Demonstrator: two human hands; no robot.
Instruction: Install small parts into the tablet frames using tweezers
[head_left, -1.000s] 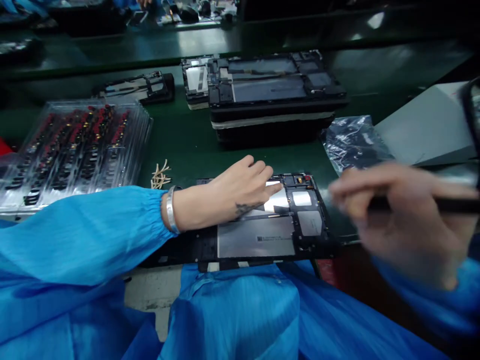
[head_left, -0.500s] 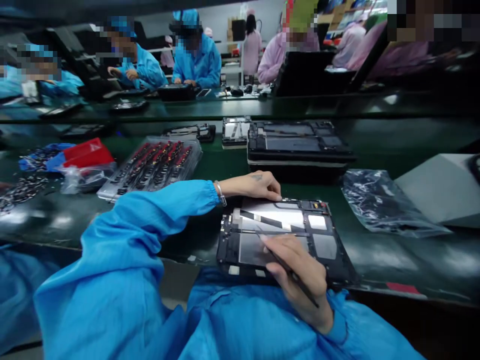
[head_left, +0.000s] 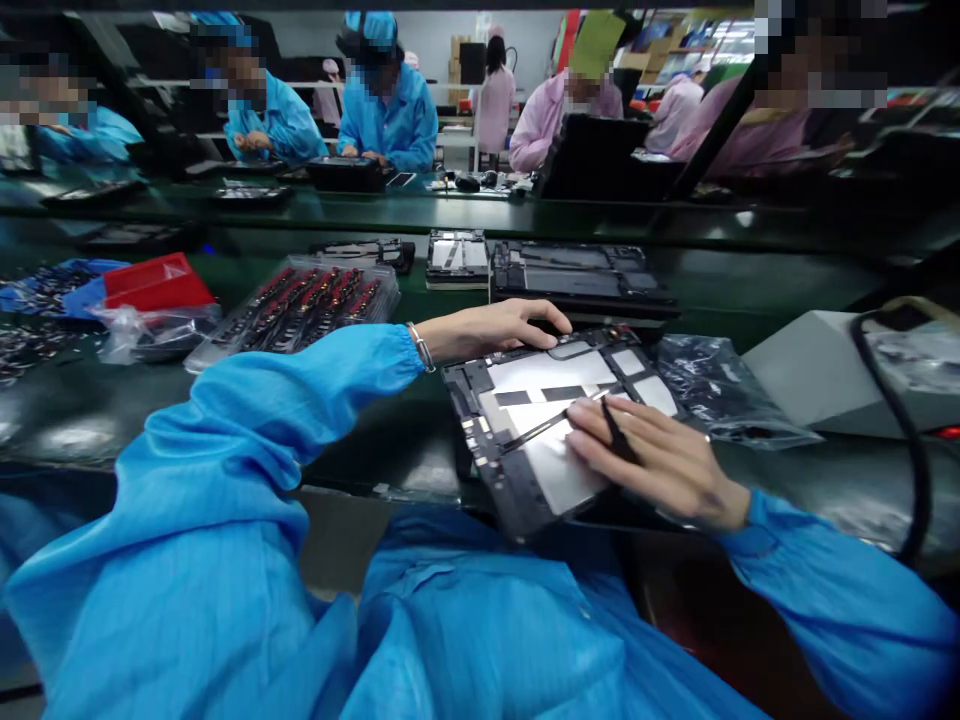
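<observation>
An opened tablet (head_left: 546,370) with bare silver battery panels, black strips and small boards lies turned at an angle before me, its near left corner out over the bench edge. My left hand (head_left: 499,330) is closed on the far edge of the tablet, fingers bent over the rim and a bracelet at the wrist. Across the right part of the tablet rests my right hand (head_left: 660,460), its fingers stretched over the battery. Dark tweezers (head_left: 618,432) are tucked between those fingers; their tip is hard to make out.
Behind the tablet are stacked tablet shells (head_left: 577,272) and a smaller opened unit (head_left: 457,255). Leftward are a clear tray of parts (head_left: 300,310), a red bin (head_left: 157,285) and plastic bags. At right are a bag (head_left: 727,385), a grey box (head_left: 810,370) and a black cable (head_left: 892,400). Co-workers sit opposite.
The tablet has turned and tilted, with its left end swung toward me. My right hand has gone from a pen-like hold on the tweezers to lying across the tablet. The view has shifted slightly.
</observation>
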